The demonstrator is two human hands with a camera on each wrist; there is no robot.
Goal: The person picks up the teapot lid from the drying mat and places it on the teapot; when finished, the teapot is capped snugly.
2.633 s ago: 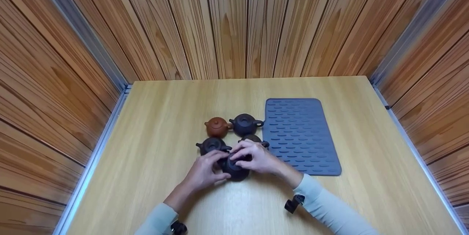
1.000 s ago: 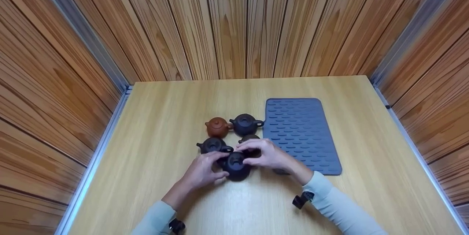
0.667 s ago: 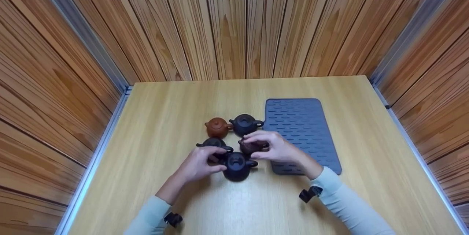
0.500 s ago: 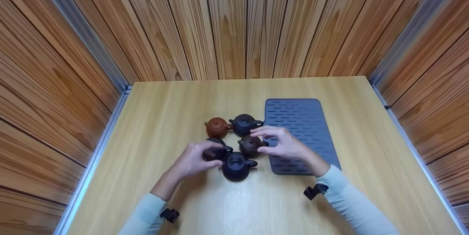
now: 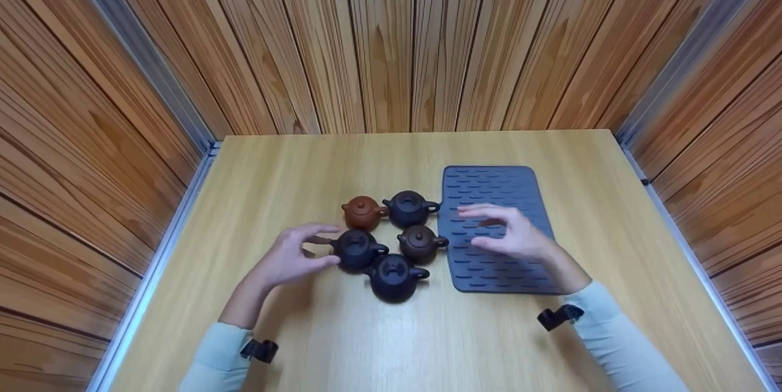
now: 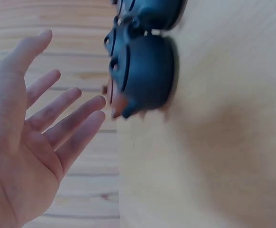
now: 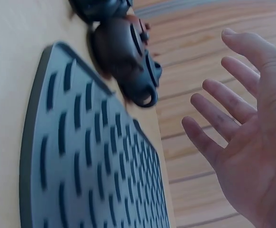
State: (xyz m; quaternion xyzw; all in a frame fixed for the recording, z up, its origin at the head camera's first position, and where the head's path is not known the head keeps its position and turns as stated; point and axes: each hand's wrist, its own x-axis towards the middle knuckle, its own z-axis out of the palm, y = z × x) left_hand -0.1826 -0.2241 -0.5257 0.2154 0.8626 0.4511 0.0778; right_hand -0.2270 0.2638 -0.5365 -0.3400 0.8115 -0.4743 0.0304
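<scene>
Several small clay teapots stand grouped at mid-table in the head view. At the back are a reddish-brown teapot [image 5: 362, 213] and a black teapot [image 5: 408, 208]. A second black teapot [image 5: 355, 250] is at the left, a dark brown teapot [image 5: 419, 243] at the right, and a larger black teapot [image 5: 394, 278] in front. My left hand [image 5: 292, 256] is spread beside the left black teapot's spout, holding nothing; its wrist view shows a gap to the pot [image 6: 150, 71]. My right hand [image 5: 513, 234], fingers apart and bare, hovers over the grey ridged mat [image 5: 501, 184].
The mat [image 7: 86, 142] lies flat to the right of the teapots, its left edge close to the dark brown pot's handle. Wood-plank walls [image 5: 391, 44] enclose the light wooden table [image 5: 275, 178] at the back and both sides.
Both hands have drawn back from the teapots, the left hand leftward and the right hand rightward over the mat. The front black pot and the dark brown pot are now fully uncovered.
</scene>
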